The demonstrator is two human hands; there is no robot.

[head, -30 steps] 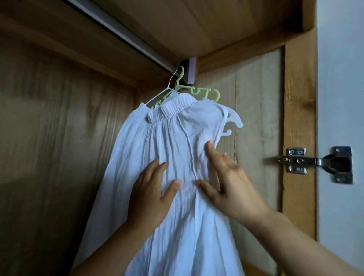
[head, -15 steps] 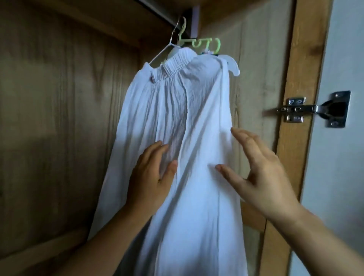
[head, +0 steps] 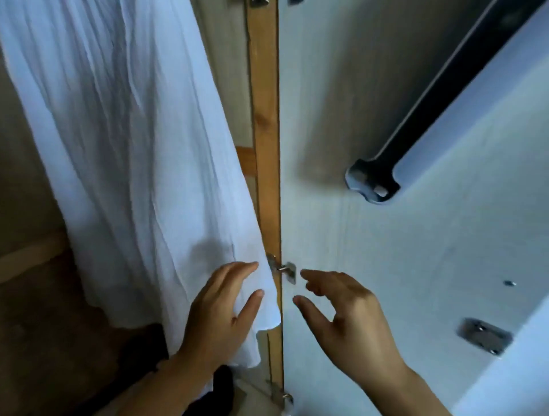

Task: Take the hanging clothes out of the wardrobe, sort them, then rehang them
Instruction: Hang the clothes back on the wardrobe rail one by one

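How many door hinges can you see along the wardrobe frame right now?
3. One hinge sits beside the left hand, another hinge lies near the bottom edge, and a third hinge is cut off at the top. Others may be out of frame.

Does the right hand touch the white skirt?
Apart. The head view shows the right hand before the white door, a clear gap from the skirt.

The white garment (head: 127, 154) hangs across the left and middle of the wardrobe opening and blocks the way inside. Left of it, a gap beside the wooden wall (head: 17, 184) is free. At the right, the frame post (head: 264, 133), the hinge (head: 282, 270) and the open door (head: 371, 267) close the passage.
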